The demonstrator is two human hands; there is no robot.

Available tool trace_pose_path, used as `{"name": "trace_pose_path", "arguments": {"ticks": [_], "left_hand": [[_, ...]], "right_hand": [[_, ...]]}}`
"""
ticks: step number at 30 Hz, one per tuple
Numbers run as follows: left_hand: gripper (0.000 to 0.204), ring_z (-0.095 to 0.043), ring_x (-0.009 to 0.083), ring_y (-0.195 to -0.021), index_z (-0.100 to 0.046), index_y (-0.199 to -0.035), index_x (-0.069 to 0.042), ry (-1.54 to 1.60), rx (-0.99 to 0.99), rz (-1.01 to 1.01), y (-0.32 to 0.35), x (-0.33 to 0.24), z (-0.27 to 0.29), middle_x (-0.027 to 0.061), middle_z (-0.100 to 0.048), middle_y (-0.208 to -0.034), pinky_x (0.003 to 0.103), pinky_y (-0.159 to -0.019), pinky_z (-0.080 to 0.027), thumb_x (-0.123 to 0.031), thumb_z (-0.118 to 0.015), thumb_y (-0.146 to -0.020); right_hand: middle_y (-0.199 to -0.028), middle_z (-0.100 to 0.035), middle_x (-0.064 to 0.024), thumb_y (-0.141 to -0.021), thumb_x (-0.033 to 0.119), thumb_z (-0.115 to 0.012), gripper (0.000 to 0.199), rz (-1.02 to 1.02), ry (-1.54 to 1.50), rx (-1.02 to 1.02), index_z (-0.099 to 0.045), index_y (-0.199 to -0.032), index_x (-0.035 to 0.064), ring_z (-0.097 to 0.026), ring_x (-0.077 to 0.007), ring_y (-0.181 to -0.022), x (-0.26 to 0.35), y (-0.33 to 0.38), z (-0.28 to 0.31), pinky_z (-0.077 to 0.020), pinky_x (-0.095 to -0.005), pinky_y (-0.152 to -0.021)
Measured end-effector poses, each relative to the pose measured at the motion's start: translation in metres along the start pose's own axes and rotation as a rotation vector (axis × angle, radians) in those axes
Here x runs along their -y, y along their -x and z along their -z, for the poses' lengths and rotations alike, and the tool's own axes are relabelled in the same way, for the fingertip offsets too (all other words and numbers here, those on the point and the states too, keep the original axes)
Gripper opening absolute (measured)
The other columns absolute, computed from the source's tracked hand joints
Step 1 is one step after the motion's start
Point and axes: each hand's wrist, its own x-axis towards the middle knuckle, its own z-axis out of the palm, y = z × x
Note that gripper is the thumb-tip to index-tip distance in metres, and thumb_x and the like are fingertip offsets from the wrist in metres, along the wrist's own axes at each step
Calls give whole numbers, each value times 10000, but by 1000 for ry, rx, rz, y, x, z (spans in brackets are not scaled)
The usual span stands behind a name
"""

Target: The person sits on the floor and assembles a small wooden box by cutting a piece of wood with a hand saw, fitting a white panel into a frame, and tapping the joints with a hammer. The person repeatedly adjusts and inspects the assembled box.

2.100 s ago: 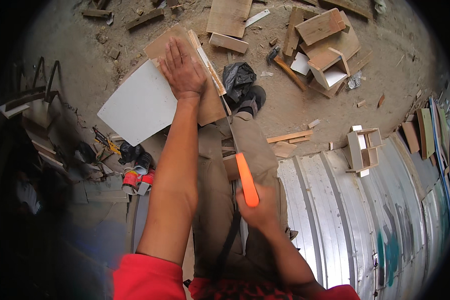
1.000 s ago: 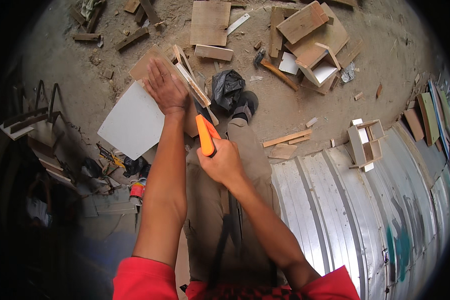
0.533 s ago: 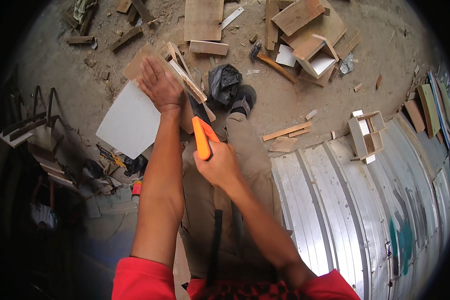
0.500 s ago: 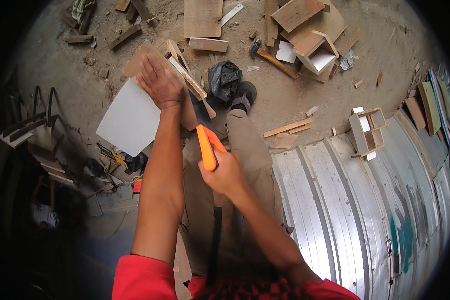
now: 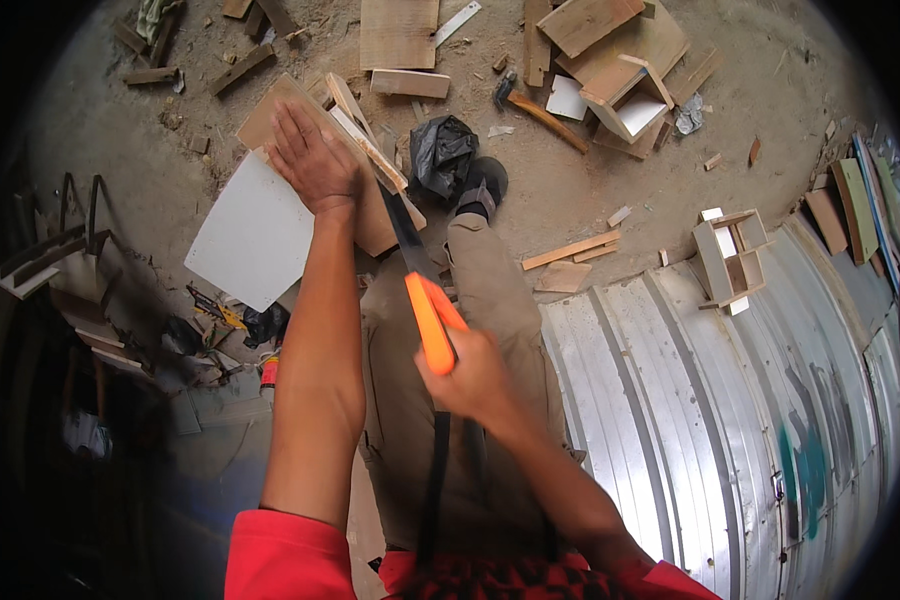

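Note:
My right hand (image 5: pixel 470 378) is wrapped round the orange handle of a hand saw (image 5: pixel 432 322). The dark blade runs forward from the handle, and its far end lies against a wooden board (image 5: pixel 374 226). My left hand (image 5: pixel 312 160) presses flat on that board, fingers stretched out and side by side. Along the board's right side lies a narrow wood strip (image 5: pixel 368 150) with a pale face. A white panel (image 5: pixel 250 232) sticks out to the left, partly under the board. What supports the board from below is hidden.
Right of the board lie a black plastic bag (image 5: pixel 442 156) and my shod foot (image 5: pixel 486 182). Farther off are a hammer (image 5: pixel 542 115) and an open wooden box (image 5: pixel 626 98). A corrugated metal sheet (image 5: pixel 660 400) covers the right side, with a small wooden frame (image 5: pixel 728 258) on it.
My right hand has drawn the saw back toward my body, and more of the blade shows. My left hand stays flat on the board. The whole view has shifted slightly.

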Motion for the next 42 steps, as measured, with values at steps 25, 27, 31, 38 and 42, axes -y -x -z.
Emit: {"name": "trace_pose_path", "arguments": {"ticks": [25, 27, 31, 38, 42], "left_hand": [[665, -209, 296, -1512, -259, -1566, -46, -12, -34, -23, -4, 2, -7, 128, -236, -1637, 526, -1219, -97, -264, -410, -956], [691, -197, 285, -1516, -251, -1572, -52, -16, -38, -27, -3, 4, -8, 111, -227, -1644, 521, -1224, -85, -262, -427, -938], [697, -183, 285, -1520, -244, -1571, -43, 11, -16, 9, -2, 2, -2, 112, -216, -1647, 516, -1227, -71, -268, -426, -937], [663, -189, 303, -1517, -257, -1563, -36, 7, -36, -37, -5, 2, -5, 125, -229, -1641, 521, -1221, -84, -264, -402, -958], [661, -182, 304, -1520, -263, -1561, -39, 11, -38, -16, -4, 3, -7, 123, -228, -1642, 527, -1219, -86, -257, -406, -954]], "right_hand": [[-563, -528, -153, -824, 148, -666, 234, 153, -61, -99, -559, -693, -14, -488, -252, -479, -3, -85, -18, -431, -381, -519], [-586, -553, -159, -814, 143, -672, 204, 88, -58, -92, -581, -713, -8, -545, -267, -497, 2, -80, -16, -450, -382, -534], [-632, -606, -143, -811, 106, -676, 113, 86, -56, -48, -641, -776, 4, -681, -268, -604, -8, 57, 7, -498, -371, -575], [-629, -619, -136, -827, 103, -670, 132, 62, 8, -31, -632, -767, -8, -545, -219, -501, 6, -85, 2, -465, -358, -547], [-603, -614, -126, -824, 94, -679, 109, 159, 36, -111, -646, -786, -3, -613, -231, -541, -15, -66, -23, -495, -346, -580]]}}
